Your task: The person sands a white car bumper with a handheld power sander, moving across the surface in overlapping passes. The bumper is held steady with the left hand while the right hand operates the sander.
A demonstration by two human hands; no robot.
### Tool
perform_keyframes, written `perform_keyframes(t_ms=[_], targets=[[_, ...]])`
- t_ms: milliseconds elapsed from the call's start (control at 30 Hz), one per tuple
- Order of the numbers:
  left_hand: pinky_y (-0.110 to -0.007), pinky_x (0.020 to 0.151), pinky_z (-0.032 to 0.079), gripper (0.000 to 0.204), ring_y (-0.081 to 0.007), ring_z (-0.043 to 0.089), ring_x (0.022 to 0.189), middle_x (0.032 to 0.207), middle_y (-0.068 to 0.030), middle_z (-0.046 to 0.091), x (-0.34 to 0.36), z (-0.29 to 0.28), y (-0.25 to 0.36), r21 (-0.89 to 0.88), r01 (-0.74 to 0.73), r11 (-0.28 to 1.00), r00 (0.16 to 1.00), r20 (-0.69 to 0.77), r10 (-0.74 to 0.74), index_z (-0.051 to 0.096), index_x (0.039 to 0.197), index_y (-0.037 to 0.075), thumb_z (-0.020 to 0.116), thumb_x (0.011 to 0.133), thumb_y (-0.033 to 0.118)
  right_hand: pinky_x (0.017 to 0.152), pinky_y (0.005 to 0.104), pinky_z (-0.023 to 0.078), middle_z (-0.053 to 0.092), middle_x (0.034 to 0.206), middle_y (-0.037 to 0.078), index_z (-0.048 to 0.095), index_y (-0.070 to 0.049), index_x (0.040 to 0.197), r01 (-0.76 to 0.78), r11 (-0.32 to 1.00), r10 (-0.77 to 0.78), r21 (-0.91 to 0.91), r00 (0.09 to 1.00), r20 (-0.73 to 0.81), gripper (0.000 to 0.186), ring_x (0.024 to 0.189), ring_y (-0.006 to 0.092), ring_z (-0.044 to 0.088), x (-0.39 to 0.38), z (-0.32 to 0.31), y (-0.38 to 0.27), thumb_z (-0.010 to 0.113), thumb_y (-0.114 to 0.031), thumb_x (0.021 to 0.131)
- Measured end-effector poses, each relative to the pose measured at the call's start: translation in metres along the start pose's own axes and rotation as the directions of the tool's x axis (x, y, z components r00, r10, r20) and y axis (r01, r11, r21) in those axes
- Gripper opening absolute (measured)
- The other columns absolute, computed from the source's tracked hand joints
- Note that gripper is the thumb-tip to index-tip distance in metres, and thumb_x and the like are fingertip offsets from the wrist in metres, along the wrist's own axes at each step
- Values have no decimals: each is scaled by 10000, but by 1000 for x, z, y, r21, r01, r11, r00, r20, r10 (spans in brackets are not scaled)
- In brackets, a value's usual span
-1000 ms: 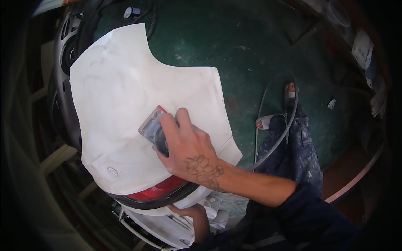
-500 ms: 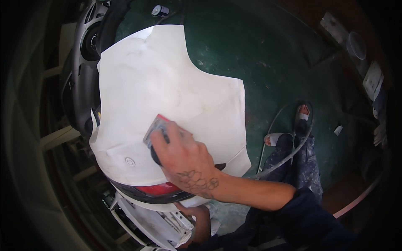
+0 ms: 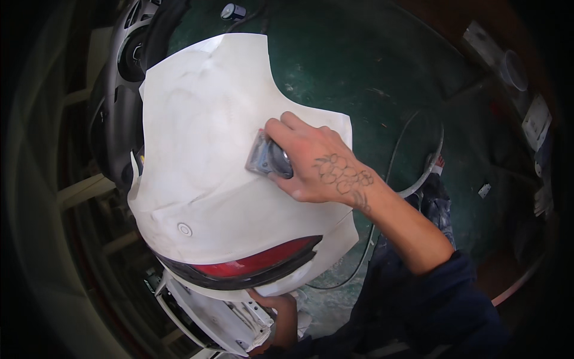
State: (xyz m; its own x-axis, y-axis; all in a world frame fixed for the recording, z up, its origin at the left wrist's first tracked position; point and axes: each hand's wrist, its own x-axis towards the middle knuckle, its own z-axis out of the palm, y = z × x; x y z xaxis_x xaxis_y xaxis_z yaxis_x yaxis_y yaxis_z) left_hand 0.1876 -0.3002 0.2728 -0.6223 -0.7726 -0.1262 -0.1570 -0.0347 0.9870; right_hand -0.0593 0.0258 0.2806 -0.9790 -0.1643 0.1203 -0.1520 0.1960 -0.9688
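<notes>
A white car bumper (image 3: 203, 131) with a curved cut-out, a round sensor (image 3: 185, 230) and a long red reflector (image 3: 257, 258) in black trim fills the middle of the view. Flat against its upper surface lies a grey sanding block (image 3: 260, 157) with a dark rounded grip. My right hand (image 3: 317, 158) is closed over that grip, the arm reaching in from the lower right. Below the reflector, my left hand (image 3: 274, 299) holds the bumper's lower edge, most of its fingers hidden underneath.
A hose (image 3: 431, 164) loops on the green floor (image 3: 335, 54) beside my legs. Behind the bumper stands a dark dashboard-like part (image 3: 122, 102), with a can (image 3: 233, 11) farther off. Another white car part (image 3: 209, 320) lies below. A clear tub (image 3: 513, 70) sits at the right.
My right hand has slid the sanding block up and right across the bumper, uncovering more of the red reflector. My left hand stays at the lower edge.
</notes>
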Motion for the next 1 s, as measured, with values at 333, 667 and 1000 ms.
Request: perform_keyframes(t_ms=[333,667,1000], targets=[[-483,1165,387,738,-355,481,1376,1548,-140,445,4,0,-6,75,-87,993,995,-46,91,382,1543,74,381,1003,577,736,390,560,609,1065,135,584,-93,1123,130,989,-127,-66,991,48,419,900,301,691,-8,0,7,822,-236,808],[-462,1145,396,732,-362,496,1348,1527,-150,473,5,8,-1,-47,40,998,999,-12,-41,462,1491,51,453,977,573,595,385,574,562,970,116,572,-63,1047,210,954,-235,-213,967,-98,266,756,271,686,-25,59,-61,703,-146,831],[-490,1158,394,789,-374,484,1366,1545,-141,460,4,6,3,-2,22,1000,995,93,-22,414,1526,74,430,966,630,912,433,527,617,1144,158,554,-70,1122,-276,936,315,220,933,-171,457,1036,363,650,-60,11,120,797,-274,794]])
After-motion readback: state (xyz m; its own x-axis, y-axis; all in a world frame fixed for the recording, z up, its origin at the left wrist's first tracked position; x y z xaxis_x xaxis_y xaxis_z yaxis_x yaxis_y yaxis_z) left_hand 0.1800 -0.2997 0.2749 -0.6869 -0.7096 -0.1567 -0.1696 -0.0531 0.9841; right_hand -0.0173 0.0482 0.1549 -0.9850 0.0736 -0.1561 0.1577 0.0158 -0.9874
